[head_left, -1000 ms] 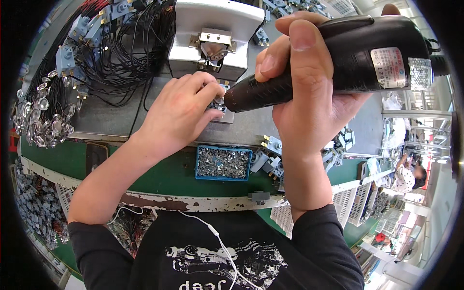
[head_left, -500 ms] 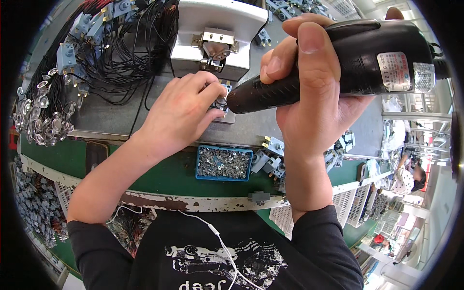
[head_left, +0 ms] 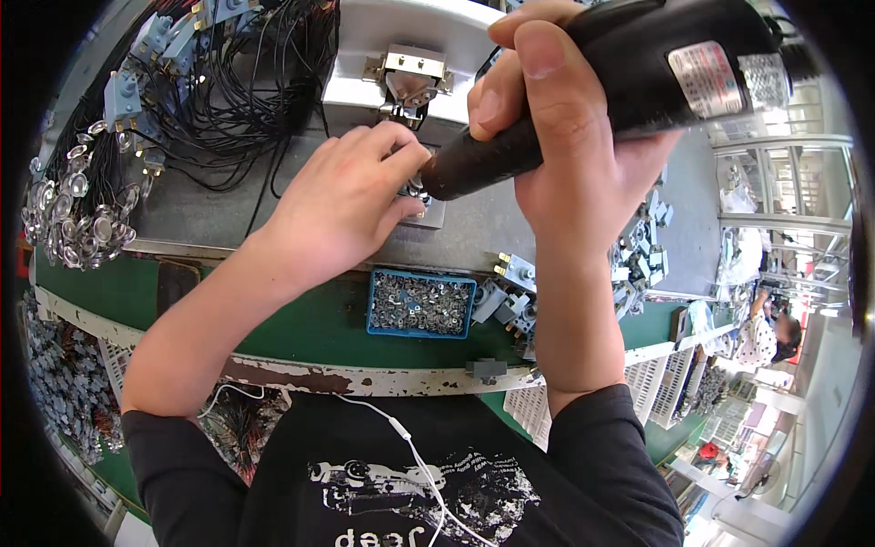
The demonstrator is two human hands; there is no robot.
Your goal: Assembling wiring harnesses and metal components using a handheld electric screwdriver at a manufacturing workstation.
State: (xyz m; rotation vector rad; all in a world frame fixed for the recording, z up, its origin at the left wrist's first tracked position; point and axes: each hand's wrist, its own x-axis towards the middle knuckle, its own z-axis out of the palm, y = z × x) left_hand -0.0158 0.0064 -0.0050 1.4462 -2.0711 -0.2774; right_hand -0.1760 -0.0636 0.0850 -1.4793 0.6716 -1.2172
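My right hand [head_left: 572, 137] is wrapped round a black electric screwdriver [head_left: 638, 68], held at a slant. Its nose points down and left, right at the fingertips of my left hand [head_left: 342, 191]. That hand's thumb and fingers close on a small metal-and-grey part [head_left: 417, 190], mostly hidden behind them and the screwdriver nose. The part sits at a small metal block [head_left: 432, 217] on the grey worktop [head_left: 219, 219]. Just beyond my left hand, a white metal fixture [head_left: 355, 87] carries a brass-coloured bracket mechanism [head_left: 412, 77].
A blue tray [head_left: 371, 305] of small metal pieces lies nearer me. Grey-blue housings with brass terminals [head_left: 517, 273] lie right of it. Black wires [head_left: 241, 118] and round metal caps [head_left: 82, 214] crowd the left. Another person [head_left: 764, 337] is at the far right.
My right hand and the screwdriver have shifted left and slightly up, the nose staying at the part. My left hand has barely moved and keeps its pinch.
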